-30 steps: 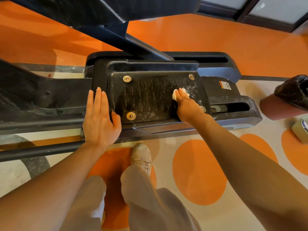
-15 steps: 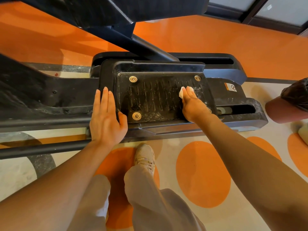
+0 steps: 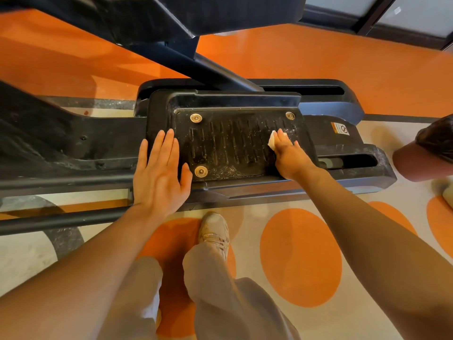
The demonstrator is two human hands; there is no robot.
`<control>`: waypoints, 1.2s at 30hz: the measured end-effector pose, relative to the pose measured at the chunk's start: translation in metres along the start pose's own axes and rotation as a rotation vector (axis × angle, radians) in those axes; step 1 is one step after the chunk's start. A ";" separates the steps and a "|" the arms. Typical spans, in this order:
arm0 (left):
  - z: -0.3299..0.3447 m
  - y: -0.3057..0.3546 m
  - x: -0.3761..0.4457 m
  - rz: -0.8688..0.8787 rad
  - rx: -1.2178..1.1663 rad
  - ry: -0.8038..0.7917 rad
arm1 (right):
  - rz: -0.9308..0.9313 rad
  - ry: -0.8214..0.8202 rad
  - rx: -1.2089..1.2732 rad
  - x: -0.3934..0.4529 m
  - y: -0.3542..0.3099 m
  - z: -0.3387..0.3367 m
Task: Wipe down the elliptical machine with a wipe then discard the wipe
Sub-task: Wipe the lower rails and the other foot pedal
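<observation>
A single white wipe (image 3: pixel 274 141) is pressed onto the right part of the ribbed elliptical pedal (image 3: pixel 230 143) under the fingers of the right hand (image 3: pixel 290 157). The left hand (image 3: pixel 159 176) is laid flat, fingers straight, on the pedal's left edge. Three brass bolts (image 3: pixel 196 118) are counted. A warning label (image 3: pixel 340 129) is noted; its text is illegible.

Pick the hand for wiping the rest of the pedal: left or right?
Right. The right hand already presses the wipe on the pedal; the left hand lies flat on its edge, bracing.
</observation>
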State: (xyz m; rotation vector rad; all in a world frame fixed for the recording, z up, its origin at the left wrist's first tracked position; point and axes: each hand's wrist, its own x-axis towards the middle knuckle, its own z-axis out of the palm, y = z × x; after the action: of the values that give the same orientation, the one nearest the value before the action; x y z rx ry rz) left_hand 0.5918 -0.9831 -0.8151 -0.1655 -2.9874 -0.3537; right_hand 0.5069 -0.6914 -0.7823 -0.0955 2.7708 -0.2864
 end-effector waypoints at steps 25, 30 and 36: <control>0.035 0.062 0.085 0.156 0.021 -0.405 | -0.141 0.010 -0.341 0.005 0.018 -0.008; 0.042 0.058 0.091 0.221 0.052 -0.300 | -0.162 -0.032 -0.325 -0.012 0.027 -0.011; 0.046 0.050 0.096 0.294 0.046 -0.238 | 0.020 0.054 -0.346 0.000 0.018 -0.001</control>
State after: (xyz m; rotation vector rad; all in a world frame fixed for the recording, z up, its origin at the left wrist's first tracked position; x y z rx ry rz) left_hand 0.4981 -0.9146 -0.8352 -0.6777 -3.1303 -0.2465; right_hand 0.5065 -0.6739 -0.7854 -0.1479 2.8448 0.2005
